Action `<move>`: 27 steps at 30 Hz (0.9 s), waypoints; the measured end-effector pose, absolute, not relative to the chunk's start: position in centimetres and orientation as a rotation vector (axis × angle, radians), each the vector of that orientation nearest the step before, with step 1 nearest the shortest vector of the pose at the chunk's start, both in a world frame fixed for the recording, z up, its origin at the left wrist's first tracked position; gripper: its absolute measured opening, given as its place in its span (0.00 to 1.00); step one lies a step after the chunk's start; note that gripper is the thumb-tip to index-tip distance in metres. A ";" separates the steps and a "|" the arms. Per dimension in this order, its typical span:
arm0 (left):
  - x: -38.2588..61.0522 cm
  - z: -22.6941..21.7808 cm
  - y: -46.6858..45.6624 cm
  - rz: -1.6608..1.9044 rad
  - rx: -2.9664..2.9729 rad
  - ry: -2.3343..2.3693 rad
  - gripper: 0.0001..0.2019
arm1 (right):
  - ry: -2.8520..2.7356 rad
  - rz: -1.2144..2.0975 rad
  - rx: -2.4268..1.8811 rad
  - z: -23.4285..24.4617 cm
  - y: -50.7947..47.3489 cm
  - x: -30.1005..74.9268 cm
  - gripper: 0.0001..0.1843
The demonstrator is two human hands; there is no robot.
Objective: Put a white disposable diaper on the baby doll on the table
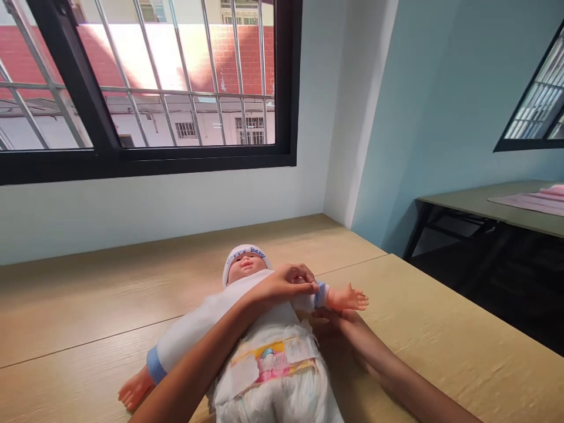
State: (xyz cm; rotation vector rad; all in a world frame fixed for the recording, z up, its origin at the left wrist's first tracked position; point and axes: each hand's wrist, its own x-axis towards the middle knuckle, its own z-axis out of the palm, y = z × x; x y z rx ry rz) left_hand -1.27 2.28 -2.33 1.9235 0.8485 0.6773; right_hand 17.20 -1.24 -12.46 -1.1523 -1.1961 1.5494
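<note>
A baby doll (247, 265) lies on its back, dressed in a white cap with blue lettering, a white top (229, 301) with blue cuffs, and a diaper (273, 376) fastened with tape tabs. My left hand (288, 283) reaches across the doll's chest, closed, thumb and fingers pinching the sleeve (304, 302) near the blue cuff. From below, my right hand (341, 320) grips the same sleeve at the cuff; its fingertips are partly hidden under the doll's arm. The doll's bare hand (348, 298) sticks out of that cuff. Its other arm lies stretched out toward the lower left.
Pale wooden tables (88, 317) pushed together hold the doll, against a white wall below a barred window (185, 76). On the right, beyond the table's edge, another table (467, 200) carries pink cloth (537, 200).
</note>
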 end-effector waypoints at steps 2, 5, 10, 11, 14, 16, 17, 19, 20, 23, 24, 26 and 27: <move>-1.5 -2.3 2.1 0.682 1.929 0.849 0.08 | -1.104 1.645 -1.173 -12.8 -0.9 17.1 0.18; -1.6 -2.3 2.0 0.679 1.947 0.859 0.05 | -1.053 1.569 -1.239 -13.1 -0.2 17.2 0.14; -1.6 -2.7 2.2 0.702 2.005 0.897 0.04 | -1.113 1.505 -1.214 -11.9 -0.2 18.8 0.12; -1.6 -2.8 2.3 0.711 2.020 0.903 0.04 | -1.124 1.520 -1.201 -11.6 -0.3 19.4 0.13; -1.5 -3.1 2.3 0.737 2.067 0.913 0.04 | -1.204 1.536 -1.170 -11.2 -0.1 21.3 0.15; -1.5 -3.2 2.2 0.750 2.098 0.906 0.04 | -1.305 1.530 -1.173 -11.3 0.4 22.3 0.17; -1.5 -3.1 2.1 0.753 2.113 0.897 0.04 | -1.350 1.522 -1.181 -11.5 0.7 22.7 0.18; -1.5 -2.9 1.9 0.750 2.135 0.875 0.04 | -1.390 1.510 -1.221 -11.6 1.1 23.2 0.17; -1.4 -2.8 1.8 0.746 2.143 0.864 0.05 | -1.376 1.514 -1.241 -11.6 1.2 23.4 0.15; -1.3 -2.6 1.7 0.749 2.168 0.854 0.06 | -1.260 1.598 -1.279 -11.1 0.9 23.5 0.09; -1.3 -2.6 1.7 0.749 2.176 0.861 0.07 | -1.226 1.638 -1.289 -10.9 0.7 23.4 0.08; -1.2 -2.7 1.8 0.739 2.188 0.880 0.09 | -1.194 1.690 -1.314 -10.5 0.4 23.3 0.06; -1.2 -2.7 1.8 0.723 2.194 0.889 0.09 | -1.187 1.697 -1.336 -10.4 0.3 23.2 0.06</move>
